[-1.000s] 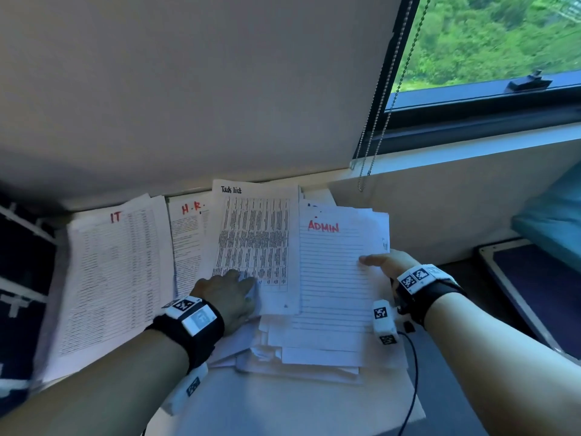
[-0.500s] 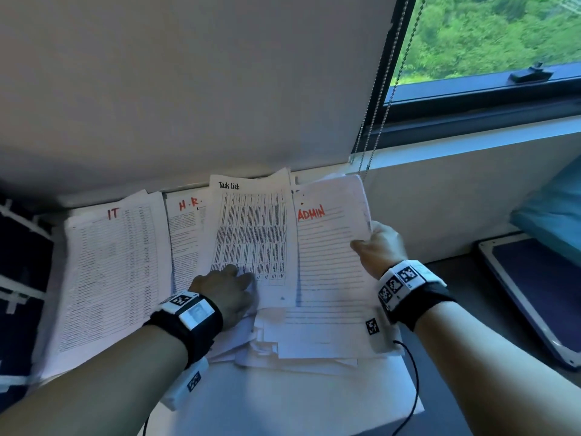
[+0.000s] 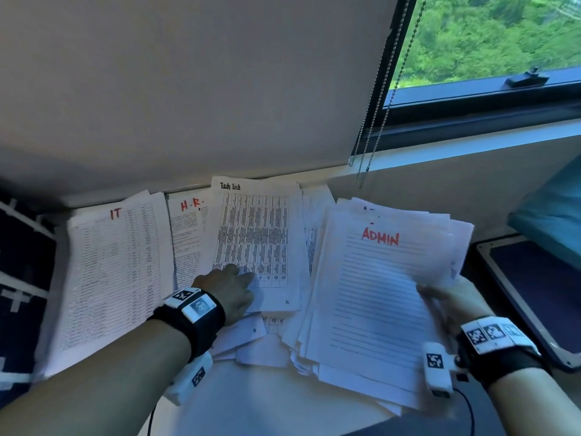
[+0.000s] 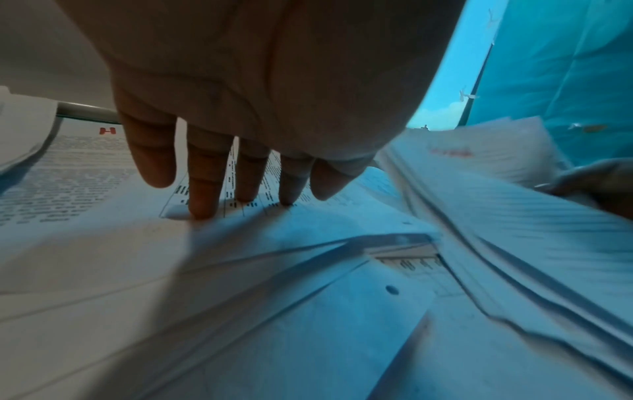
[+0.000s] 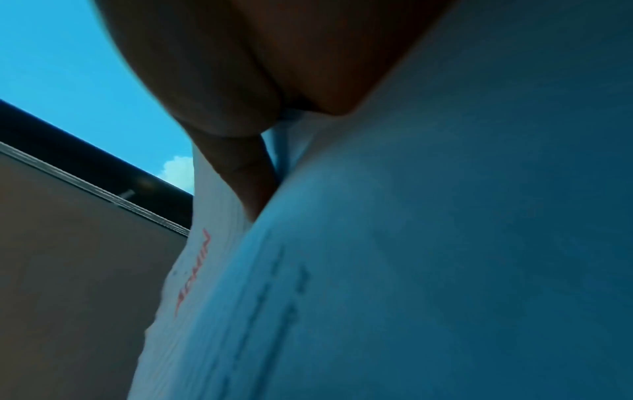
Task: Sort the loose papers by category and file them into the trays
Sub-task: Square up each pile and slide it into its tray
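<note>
Four paper piles lie side by side on the white desk (image 3: 251, 404). The IT pile (image 3: 113, 275) is at the left, the H.R. sheet (image 3: 185, 243) beside it, then the Task List sheet (image 3: 254, 243). My left hand (image 3: 232, 284) presses straight fingers (image 4: 205, 194) flat on the Task List sheet (image 4: 240, 216). My right hand (image 3: 446, 297) grips the right edge of the thick ADMIN stack (image 3: 377, 303), thumb on top, and holds it lifted and tilted off the desk's right side. In the right wrist view the ADMIN stack (image 5: 411, 270) fills the frame under my thumb (image 5: 246, 173).
A pulled-down roller blind (image 3: 188, 89) hangs behind the desk, its bead chain (image 3: 374, 121) beside the window (image 3: 490, 42). A dark tray-like frame (image 3: 534, 297) lies on the floor at right, under a teal cushion (image 3: 553, 221). A dark rack (image 3: 22, 278) stands at left.
My right hand has taken the ADMIN stack by its edge, lifted it and swung it to the right, away from the Task List sheet. My left hand has stayed pressed on that sheet.
</note>
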### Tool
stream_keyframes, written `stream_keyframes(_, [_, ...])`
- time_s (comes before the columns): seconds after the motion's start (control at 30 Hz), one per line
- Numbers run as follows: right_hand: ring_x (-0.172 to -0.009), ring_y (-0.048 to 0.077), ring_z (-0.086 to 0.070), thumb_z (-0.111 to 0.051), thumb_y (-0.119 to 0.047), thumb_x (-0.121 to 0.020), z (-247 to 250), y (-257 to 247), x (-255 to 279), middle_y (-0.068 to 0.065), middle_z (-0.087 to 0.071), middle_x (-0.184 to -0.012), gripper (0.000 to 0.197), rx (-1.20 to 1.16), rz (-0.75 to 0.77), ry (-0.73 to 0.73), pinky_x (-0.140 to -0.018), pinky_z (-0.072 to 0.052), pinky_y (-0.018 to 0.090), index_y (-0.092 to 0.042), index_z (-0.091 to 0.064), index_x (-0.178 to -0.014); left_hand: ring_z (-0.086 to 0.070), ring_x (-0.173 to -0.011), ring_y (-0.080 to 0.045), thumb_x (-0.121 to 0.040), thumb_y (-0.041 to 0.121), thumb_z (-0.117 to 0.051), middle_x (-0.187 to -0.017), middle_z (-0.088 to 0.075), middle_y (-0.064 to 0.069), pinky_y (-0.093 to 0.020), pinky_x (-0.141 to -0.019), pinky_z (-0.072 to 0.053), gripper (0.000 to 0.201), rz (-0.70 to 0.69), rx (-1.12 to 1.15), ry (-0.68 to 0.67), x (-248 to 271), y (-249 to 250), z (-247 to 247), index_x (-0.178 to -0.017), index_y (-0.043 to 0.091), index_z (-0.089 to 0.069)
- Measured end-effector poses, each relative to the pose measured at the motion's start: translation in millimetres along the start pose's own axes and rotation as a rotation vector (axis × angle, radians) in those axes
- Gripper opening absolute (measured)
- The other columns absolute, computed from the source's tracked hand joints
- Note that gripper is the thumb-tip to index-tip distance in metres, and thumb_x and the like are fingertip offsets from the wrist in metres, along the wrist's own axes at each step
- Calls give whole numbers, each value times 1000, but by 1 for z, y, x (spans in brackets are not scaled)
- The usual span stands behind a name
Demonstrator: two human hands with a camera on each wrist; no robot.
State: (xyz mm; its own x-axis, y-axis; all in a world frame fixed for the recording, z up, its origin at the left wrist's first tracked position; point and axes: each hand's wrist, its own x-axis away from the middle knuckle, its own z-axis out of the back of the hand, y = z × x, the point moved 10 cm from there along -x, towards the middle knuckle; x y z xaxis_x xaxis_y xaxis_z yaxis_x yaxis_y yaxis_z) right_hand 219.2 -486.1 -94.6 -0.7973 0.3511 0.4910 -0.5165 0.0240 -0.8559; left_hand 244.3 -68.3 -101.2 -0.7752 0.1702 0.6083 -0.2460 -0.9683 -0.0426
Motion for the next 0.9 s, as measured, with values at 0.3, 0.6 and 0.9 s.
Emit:
stream_keyframes(0.3, [-111, 23, -66, -56, 8, -78, 38, -61, 43, 7, -70, -121, 53, -510, 267, -162, -89, -56, 38, -8, -60, -128, -51, -121, -33, -104, 43, -31, -141, -45, -15, -39, -100, -45, 56, -26, 190, 30, 7, -5, 9, -155, 19, -26])
stream_keyframes(0.6, [-86, 24, -73, -52, 11, -71, -52, -71, 70, 14, -75, -97, 41, -447, 220, -325, -83, -59, 40, -4, -72, -103, -63, -100, -21, -101, 51, -44, -118, -67, -8, -35, -86, -43, 48, -27, 1406, 164, 50, -13, 34, -127, 15, -61])
stream_keyframes(0.9, [-88, 33, -72, -73, 9, -74, -228, 17, 76, 15, -76, -93, 22, 26, -84, -442, -87, -56, 49, -6, -75, -91, -74, -88, -35, -42, 15, -98, -116, -68, -29, -36, -69, -61, 72, 26, 2022, -79, 96, -49, -54, -107, -6, -74])
